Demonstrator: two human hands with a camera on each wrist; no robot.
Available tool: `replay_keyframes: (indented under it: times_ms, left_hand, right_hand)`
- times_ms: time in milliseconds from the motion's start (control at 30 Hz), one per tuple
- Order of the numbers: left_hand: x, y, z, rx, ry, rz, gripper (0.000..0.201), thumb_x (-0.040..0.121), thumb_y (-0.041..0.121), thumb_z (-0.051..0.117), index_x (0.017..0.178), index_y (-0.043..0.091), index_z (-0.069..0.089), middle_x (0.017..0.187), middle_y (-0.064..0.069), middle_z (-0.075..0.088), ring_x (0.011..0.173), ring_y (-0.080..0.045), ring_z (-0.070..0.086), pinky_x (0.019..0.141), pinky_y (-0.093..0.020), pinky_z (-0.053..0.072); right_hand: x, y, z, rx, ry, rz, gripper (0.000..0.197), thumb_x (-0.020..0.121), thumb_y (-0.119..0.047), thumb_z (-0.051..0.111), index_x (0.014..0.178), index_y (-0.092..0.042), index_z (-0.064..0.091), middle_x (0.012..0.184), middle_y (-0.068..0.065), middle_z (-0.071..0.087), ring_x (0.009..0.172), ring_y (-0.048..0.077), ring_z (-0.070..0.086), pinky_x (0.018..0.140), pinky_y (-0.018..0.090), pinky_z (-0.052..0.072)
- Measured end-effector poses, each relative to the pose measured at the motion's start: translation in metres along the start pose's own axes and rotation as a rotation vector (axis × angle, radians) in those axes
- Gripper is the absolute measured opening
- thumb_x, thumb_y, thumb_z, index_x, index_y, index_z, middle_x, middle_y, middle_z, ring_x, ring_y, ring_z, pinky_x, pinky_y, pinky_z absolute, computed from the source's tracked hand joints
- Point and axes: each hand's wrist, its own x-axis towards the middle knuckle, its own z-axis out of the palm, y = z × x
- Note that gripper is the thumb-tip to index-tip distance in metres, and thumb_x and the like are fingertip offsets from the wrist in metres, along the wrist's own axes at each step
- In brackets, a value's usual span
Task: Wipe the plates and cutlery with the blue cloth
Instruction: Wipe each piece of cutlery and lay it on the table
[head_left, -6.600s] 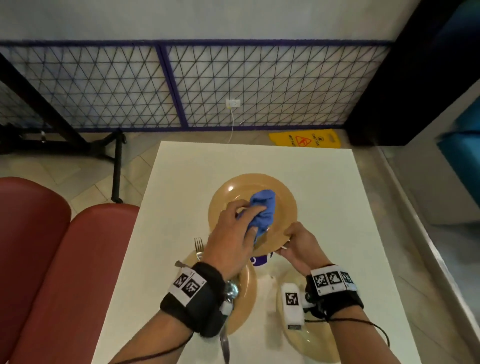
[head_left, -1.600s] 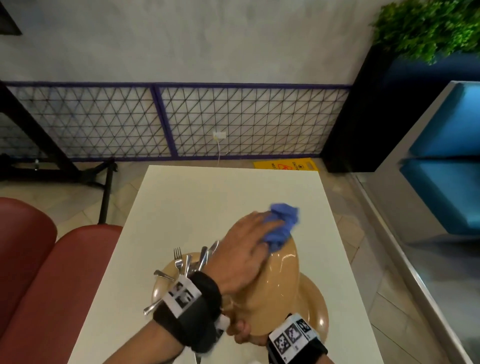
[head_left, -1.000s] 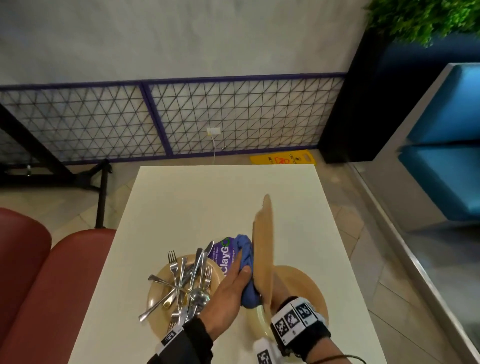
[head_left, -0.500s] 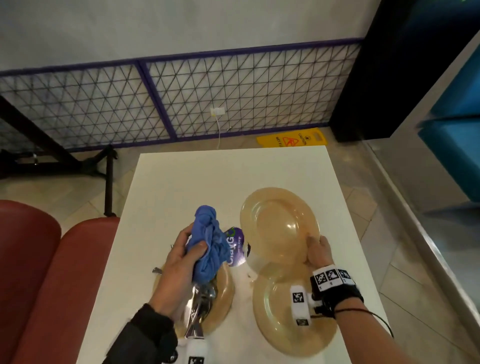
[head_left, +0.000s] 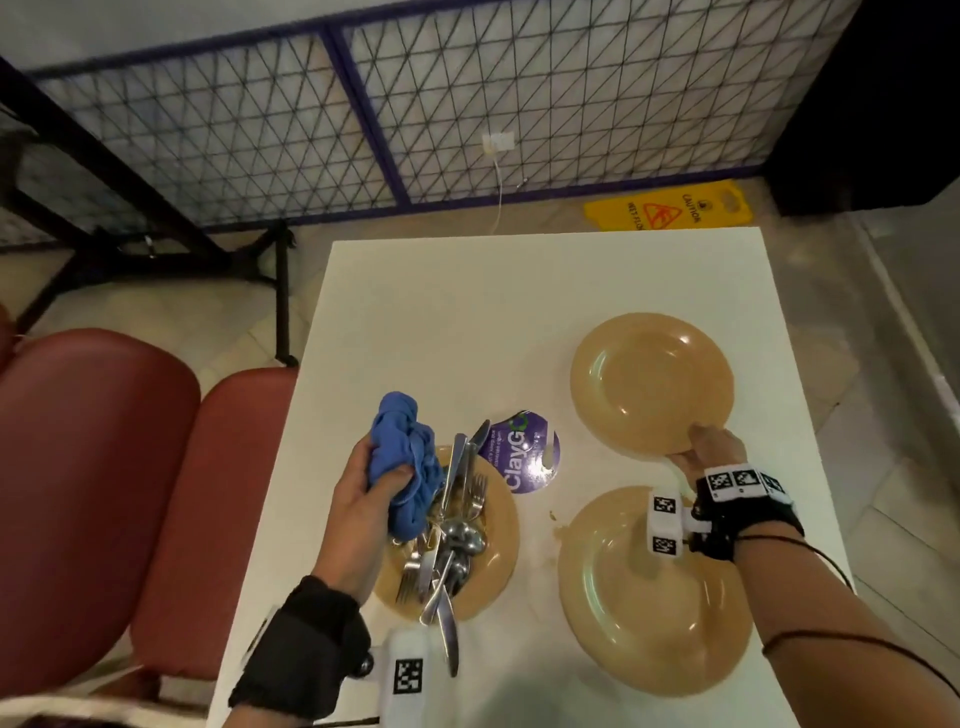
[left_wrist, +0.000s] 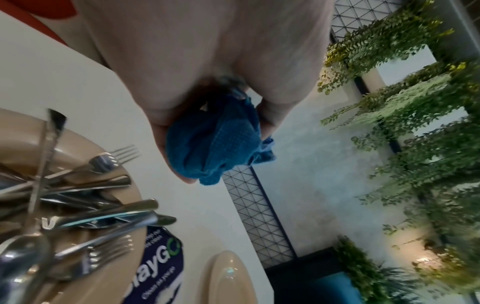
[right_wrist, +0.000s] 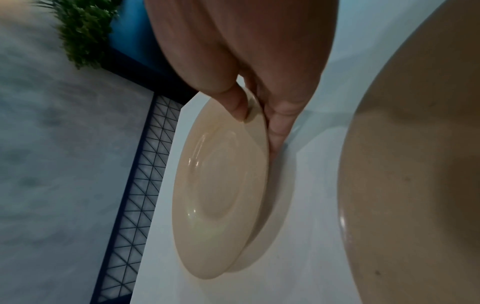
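Observation:
My left hand (head_left: 371, 488) grips the bunched blue cloth (head_left: 405, 457) (left_wrist: 215, 144) above the left edge of a tan plate (head_left: 498, 545) heaped with forks, spoons and knives (head_left: 449, 540) (left_wrist: 78, 197). My right hand (head_left: 709, 452) (right_wrist: 254, 107) pinches the near rim of a second tan plate (head_left: 649, 379) (right_wrist: 221, 185), thumb on top and fingers underneath, at the table's right side just above the white table (head_left: 457, 322). A third, larger tan plate (head_left: 649, 613) (right_wrist: 415, 185) lies under my right wrist.
A round purple ClayGo sticker (head_left: 522, 460) lies between the plates. Small brown spill marks (head_left: 558, 525) sit left of the large plate. Red seats (head_left: 104, 467) flank the table's left edge; a yellow wet-floor sign (head_left: 670, 208) lies on the floor beyond.
The right hand turned the plate from upright on edge to face up and carried it away to the far right of the table. The left hand drew the cloth off it, back over the cutlery plate.

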Motion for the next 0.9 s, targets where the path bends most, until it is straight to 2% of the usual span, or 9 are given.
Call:
replay_keyframes:
  times_ms: [67,133,200,267,367,467,567,700,900]
  left_hand:
    - [-0.002,-0.005,-0.007,0.032,0.046,-0.005,0.044,0.099,0.001,0.052,0.132,0.03,0.058,0.13,-0.003,0.067,0.121,-0.027,0.064,0.106,-0.05,0.049]
    - [-0.006,-0.01,-0.013,0.051,0.086,-0.006,0.045,0.098,0.0,0.053,0.129,0.032,0.059,0.13,-0.002,0.067,0.12,-0.027,0.064,0.106,-0.053,0.048]
    - [-0.011,-0.013,-0.017,0.049,0.112,-0.002,0.045,0.097,-0.002,0.052,0.128,0.03,0.059,0.129,-0.003,0.068,0.117,-0.024,0.066,0.105,-0.049,0.049]
    - [-0.015,-0.016,-0.022,0.043,0.127,0.008,0.045,0.097,-0.004,0.051,0.13,0.026,0.058,0.129,-0.005,0.068,0.116,-0.023,0.067,0.103,-0.044,0.05]
    - [-0.021,-0.022,-0.031,0.032,0.148,0.027,0.045,0.097,-0.005,0.05,0.133,0.022,0.056,0.128,-0.005,0.068,0.119,-0.024,0.065,0.103,-0.04,0.05]
    - [-0.027,-0.028,-0.043,0.035,0.164,0.03,0.045,0.097,-0.005,0.05,0.132,0.022,0.056,0.126,-0.003,0.068,0.118,-0.024,0.065,0.099,-0.037,0.051]
    - [-0.033,-0.034,-0.056,0.055,0.157,0.036,0.045,0.097,-0.004,0.051,0.131,0.025,0.057,0.127,-0.002,0.067,0.118,-0.022,0.065,0.098,-0.036,0.05]
    - [-0.044,-0.038,-0.072,0.1,0.15,0.048,0.044,0.097,-0.003,0.053,0.128,0.027,0.057,0.117,0.008,0.069,0.11,-0.012,0.067,0.091,-0.03,0.05]
    - [-0.049,-0.048,-0.104,0.144,0.117,0.024,0.044,0.097,0.0,0.055,0.135,0.022,0.053,0.123,0.007,0.064,0.113,-0.009,0.063,0.085,-0.024,0.048]
  right_hand:
    - [-0.01,-0.004,0.003,-0.047,0.021,0.036,0.014,0.091,-0.006,0.054,0.103,-0.004,0.061,0.066,0.006,0.072,0.078,0.023,0.064,0.042,0.017,0.05]
    - [-0.017,-0.002,-0.001,-0.097,0.022,0.003,0.038,0.088,-0.009,0.057,0.123,0.006,0.058,0.069,0.011,0.072,0.063,0.021,0.066,0.048,0.021,0.053]
    - [-0.029,0.004,-0.004,-0.117,-0.019,-0.008,0.044,0.095,-0.011,0.054,0.135,0.006,0.048,0.094,0.02,0.072,0.063,0.024,0.066,0.063,0.028,0.056]
    - [-0.039,0.014,-0.01,-0.24,0.022,-0.05,0.052,0.091,-0.019,0.058,0.137,0.003,0.048,0.125,0.027,0.062,0.083,0.031,0.067,0.077,0.035,0.053]
    - [-0.079,0.029,-0.008,-0.585,0.196,-0.29,0.055,0.09,-0.023,0.061,0.14,-0.007,0.047,0.135,0.02,0.056,0.121,0.036,0.055,0.101,0.042,0.042]
    - [-0.13,0.052,0.015,-0.746,0.086,-0.551,0.04,0.093,-0.017,0.059,0.133,-0.014,0.054,0.134,0.014,0.049,0.124,0.035,0.047,0.103,0.045,0.039]
    - [-0.166,0.085,0.046,-0.892,-0.152,-0.775,0.027,0.092,-0.016,0.06,0.119,-0.016,0.064,0.116,0.006,0.058,0.112,0.03,0.055,0.096,0.041,0.046]
    - [-0.203,0.128,0.09,-1.216,-0.464,-0.799,0.032,0.097,-0.026,0.052,0.128,-0.02,0.057,0.126,-0.001,0.055,0.12,0.02,0.049,0.1,0.033,0.044]
    - [-0.21,0.162,0.122,-1.438,-0.454,-0.765,0.052,0.094,-0.041,0.056,0.141,-0.023,0.041,0.144,0.001,0.045,0.13,0.025,0.042,0.102,0.04,0.048]
